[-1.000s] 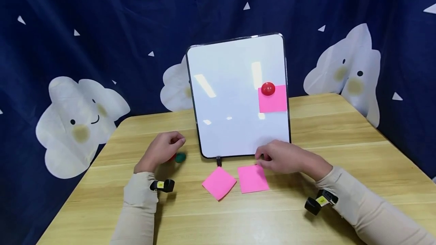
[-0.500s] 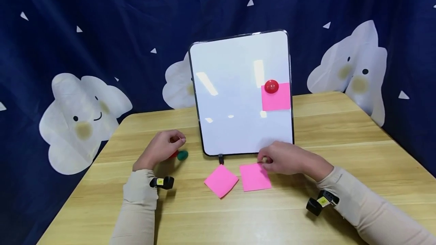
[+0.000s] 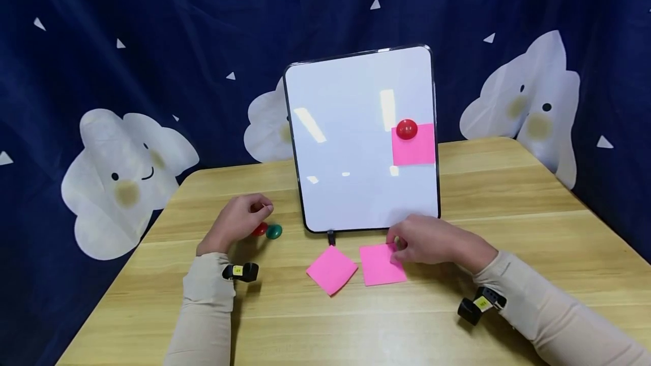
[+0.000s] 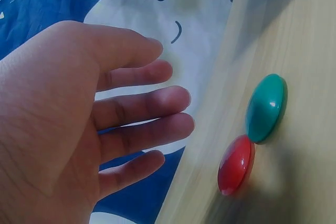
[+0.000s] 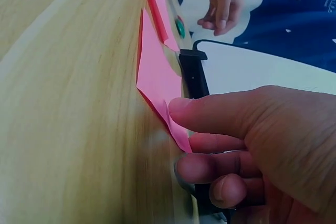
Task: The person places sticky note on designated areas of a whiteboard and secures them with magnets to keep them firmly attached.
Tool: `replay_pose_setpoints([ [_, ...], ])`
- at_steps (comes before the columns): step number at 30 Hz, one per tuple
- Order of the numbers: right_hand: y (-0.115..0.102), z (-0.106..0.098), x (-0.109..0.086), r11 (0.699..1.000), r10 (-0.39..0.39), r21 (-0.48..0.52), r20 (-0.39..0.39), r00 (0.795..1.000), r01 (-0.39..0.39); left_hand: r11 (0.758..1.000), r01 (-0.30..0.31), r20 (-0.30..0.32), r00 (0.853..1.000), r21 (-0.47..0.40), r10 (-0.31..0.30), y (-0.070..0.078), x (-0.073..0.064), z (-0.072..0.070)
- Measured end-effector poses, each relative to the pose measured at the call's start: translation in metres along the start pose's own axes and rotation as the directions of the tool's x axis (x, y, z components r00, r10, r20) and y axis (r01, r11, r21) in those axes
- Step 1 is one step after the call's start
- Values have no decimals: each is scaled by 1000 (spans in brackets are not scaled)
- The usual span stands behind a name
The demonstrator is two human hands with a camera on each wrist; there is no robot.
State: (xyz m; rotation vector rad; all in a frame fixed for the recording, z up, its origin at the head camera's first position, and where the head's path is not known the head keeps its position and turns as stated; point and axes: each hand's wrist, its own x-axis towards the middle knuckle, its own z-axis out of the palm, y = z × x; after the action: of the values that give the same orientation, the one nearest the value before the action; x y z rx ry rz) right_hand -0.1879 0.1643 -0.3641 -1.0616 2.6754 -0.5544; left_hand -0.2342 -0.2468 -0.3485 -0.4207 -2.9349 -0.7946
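Observation:
My right hand [image 3: 432, 240] is at the upper right corner of a pink sticky note [image 3: 377, 267] on the table. In the right wrist view, its thumb [image 5: 181, 109] overlaps the sticky note and the index finger is at the edge, pinching that corner. My left hand [image 3: 239, 219] hovers with loosely bent fingers, holding nothing. Beside it lie a green round magnet [image 3: 274, 231] and a red round magnet [image 3: 260, 229], edges close together. Left of the gripped note lies a second pink sticky note [image 3: 332, 270], turned like a diamond.
A black-framed whiteboard [image 3: 356, 185] stands tilted behind the notes, on a small black foot [image 3: 331, 238]. A red magnet [image 3: 407, 129] sits over a pink note [image 3: 414, 151] at its right side. A dark blue curtain [image 3: 203, 16] hangs behind the wooden table [image 3: 305, 332].
My right thumb has moved slightly down onto the note. The left hand has shifted a little left, leaving more of the red magnet visible. The head view has shifted slightly.

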Motion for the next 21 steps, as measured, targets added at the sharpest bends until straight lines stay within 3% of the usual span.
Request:
replay_pose_setpoints([
  [21,-5,1,-2,995,0,-96,-36,999,-4,999,24,15,1000,-23,-23,-10,0,5],
])
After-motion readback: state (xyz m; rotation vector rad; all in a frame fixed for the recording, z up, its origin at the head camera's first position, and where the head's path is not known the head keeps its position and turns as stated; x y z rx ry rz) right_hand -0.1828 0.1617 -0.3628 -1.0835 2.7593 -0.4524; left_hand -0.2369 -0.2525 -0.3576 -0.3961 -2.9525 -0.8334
